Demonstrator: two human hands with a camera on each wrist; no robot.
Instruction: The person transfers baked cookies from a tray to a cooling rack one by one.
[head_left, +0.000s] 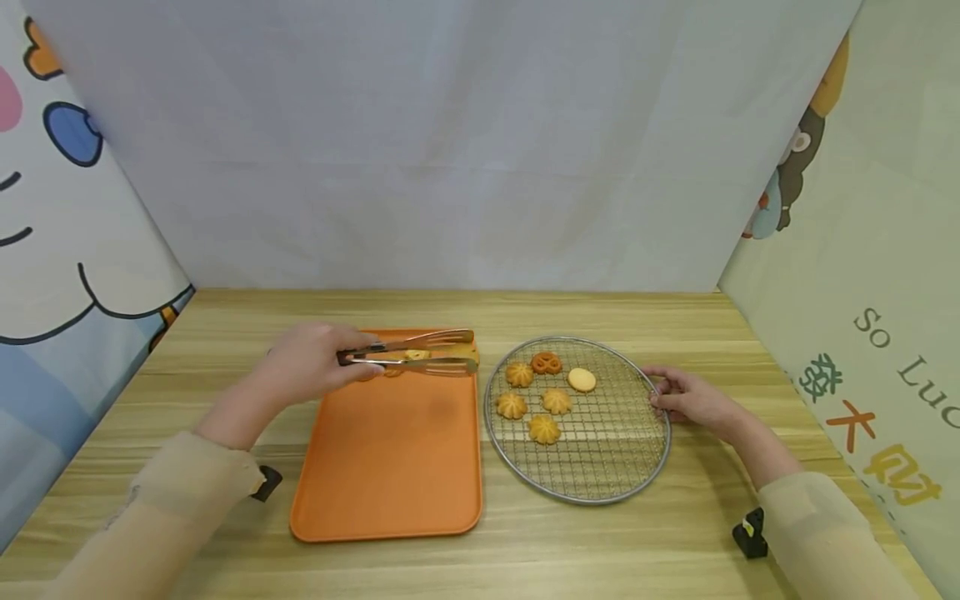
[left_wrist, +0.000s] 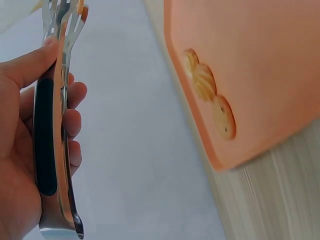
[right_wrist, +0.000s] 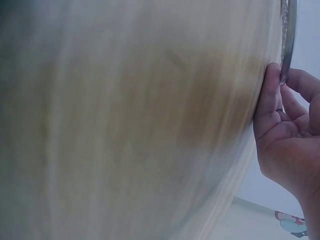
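My left hand (head_left: 315, 358) grips metal tongs (left_wrist: 46, 135) with dark handle panels, thumb along one arm and fingers curled round the other. Their slotted tips point right, apart, over the far end of the orange tray (head_left: 390, 467). Along that end of the tray lie a few cookies, among them a ridged cookie (left_wrist: 204, 82) and a pale oval cookie with dark dots (left_wrist: 225, 117). My right hand (head_left: 693, 400) pinches the right rim of a round wire rack (head_left: 588, 501). On the rack are several flower-shaped cookies (head_left: 557, 401), a brown pretzel (head_left: 546, 363) and a smooth pale cookie (head_left: 582, 380).
Tray and rack stand side by side on a wood-grain table (head_left: 555, 558). Behind the table hangs a pale cloth (head_left: 465, 167). Printed panels close off the left and right sides. A dark wrist device (head_left: 750, 533) sits by the right sleeve.
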